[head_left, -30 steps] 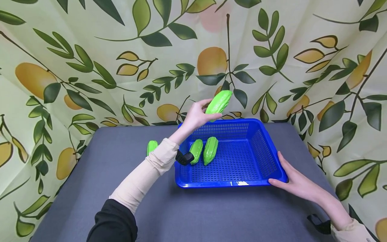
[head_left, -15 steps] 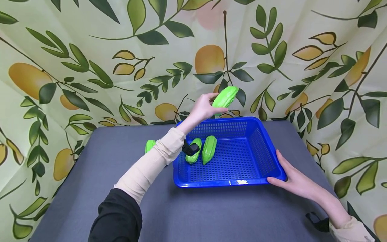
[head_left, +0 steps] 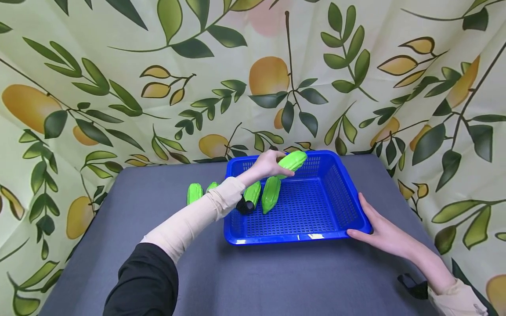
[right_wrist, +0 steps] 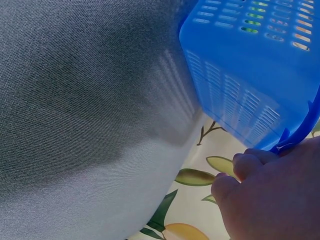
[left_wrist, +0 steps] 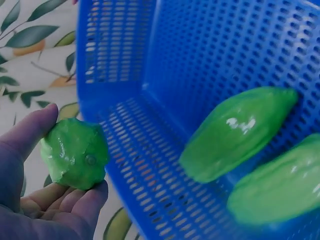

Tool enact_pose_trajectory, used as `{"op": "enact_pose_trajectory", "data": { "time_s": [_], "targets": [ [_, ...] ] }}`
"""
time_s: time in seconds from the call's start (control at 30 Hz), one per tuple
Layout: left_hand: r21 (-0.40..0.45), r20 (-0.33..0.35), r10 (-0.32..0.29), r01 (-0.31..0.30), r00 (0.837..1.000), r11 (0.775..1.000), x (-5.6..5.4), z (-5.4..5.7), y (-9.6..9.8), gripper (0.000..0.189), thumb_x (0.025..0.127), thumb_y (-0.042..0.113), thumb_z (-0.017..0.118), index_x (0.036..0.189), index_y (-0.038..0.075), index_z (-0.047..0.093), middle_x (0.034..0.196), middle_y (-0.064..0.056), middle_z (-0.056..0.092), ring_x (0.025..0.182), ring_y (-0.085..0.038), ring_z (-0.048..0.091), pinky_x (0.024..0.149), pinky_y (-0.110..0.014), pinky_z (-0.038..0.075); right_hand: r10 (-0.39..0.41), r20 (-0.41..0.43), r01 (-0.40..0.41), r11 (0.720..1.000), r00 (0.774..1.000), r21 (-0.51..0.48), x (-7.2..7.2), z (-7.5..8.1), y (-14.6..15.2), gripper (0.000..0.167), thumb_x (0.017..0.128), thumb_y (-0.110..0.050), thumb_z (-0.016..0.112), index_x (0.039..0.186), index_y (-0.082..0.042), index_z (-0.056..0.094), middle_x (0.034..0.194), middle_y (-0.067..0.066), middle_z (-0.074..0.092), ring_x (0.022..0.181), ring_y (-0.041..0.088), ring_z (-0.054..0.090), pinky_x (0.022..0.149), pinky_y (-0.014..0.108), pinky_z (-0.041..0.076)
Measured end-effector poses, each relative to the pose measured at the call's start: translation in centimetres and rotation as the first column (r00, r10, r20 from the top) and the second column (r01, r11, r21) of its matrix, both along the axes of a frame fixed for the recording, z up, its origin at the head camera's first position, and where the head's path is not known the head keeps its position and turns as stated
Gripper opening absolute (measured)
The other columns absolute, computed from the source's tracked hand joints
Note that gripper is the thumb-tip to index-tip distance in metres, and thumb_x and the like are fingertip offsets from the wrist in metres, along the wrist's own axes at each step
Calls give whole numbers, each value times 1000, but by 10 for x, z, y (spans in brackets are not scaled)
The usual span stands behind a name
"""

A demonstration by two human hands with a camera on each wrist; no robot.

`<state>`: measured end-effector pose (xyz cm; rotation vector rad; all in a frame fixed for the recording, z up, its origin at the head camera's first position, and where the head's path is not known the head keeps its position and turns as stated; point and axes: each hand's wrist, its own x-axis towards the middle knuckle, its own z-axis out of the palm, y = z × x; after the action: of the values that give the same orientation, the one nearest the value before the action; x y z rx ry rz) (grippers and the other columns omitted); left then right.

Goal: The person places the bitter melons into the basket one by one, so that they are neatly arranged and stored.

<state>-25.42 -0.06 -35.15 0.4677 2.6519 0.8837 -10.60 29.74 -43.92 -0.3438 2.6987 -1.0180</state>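
My left hand [head_left: 269,166] holds a bright green, ridged bitter melon [head_left: 293,161] between thumb and fingers, over the back part of the blue plastic basket [head_left: 296,237]. In the left wrist view the end of this bitter melon [left_wrist: 75,152] faces the camera, beside the perforated basket wall. Two more bitter melons lie inside at the left: a darker one [head_left: 271,195] and a lighter one [head_left: 252,195], partly covered by the wrist strap. My right hand [head_left: 383,232] grips the basket's front right corner, with its fingers [right_wrist: 247,162] at the rim in the right wrist view.
Left of the basket, a bitter melon [head_left: 194,193] and the tip of another [head_left: 212,185] show behind my left sleeve [head_left: 197,210]. A grey cloth covers the table [head_left: 253,281]. A leaf-and-fruit patterned curtain [head_left: 221,87] hangs around its back and sides.
My left hand has moved the bitter melon down, from above the basket's back rim to just inside it. The right hand keeps its hold on the corner. The view has shifted slightly.
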Motion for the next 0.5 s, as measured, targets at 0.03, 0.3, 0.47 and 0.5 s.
{"op": "enact_pose_trajectory", "data": {
  "time_s": [0.03,0.3,0.47,0.5],
  "targets": [
    [-5,11,-4,4,1000,1000,1,-2,1,67,76,31,79,134,9,54,128,-6,61,113,-21,57,93,-31,48,-2,1,2,1000,1000,2,0,0,0,106,88,-39,65,150,-13,-16,155,31,-3,136,58,12,97,75,24],
    [-34,29,-30,31,999,999,5,-23,12,66,74,32,80,131,8,57,123,-6,64,109,-19,58,90,-27,48,3,-6,-3,1000,1000,3,-1,0,0,105,88,-39,65,151,-15,-15,155,30,-2,137,57,12,97,75,25],
    [-23,33,-12,13,999,1000,6,-37,14,65,73,31,81,130,9,58,118,-6,66,105,-19,59,90,-28,48,7,-7,-7,1000,1000,-3,-2,1,1,105,88,-37,66,151,-14,-14,156,30,-2,136,57,13,97,75,25],
    [-28,29,-12,13,1000,1000,6,-39,15,64,73,31,81,130,10,59,117,-6,67,104,-19,59,90,-27,48,8,-8,-8,1000,1000,-5,-2,1,2,105,88,-37,66,151,-13,-14,156,30,-3,136,57,13,97,75,25]
  ]
}}
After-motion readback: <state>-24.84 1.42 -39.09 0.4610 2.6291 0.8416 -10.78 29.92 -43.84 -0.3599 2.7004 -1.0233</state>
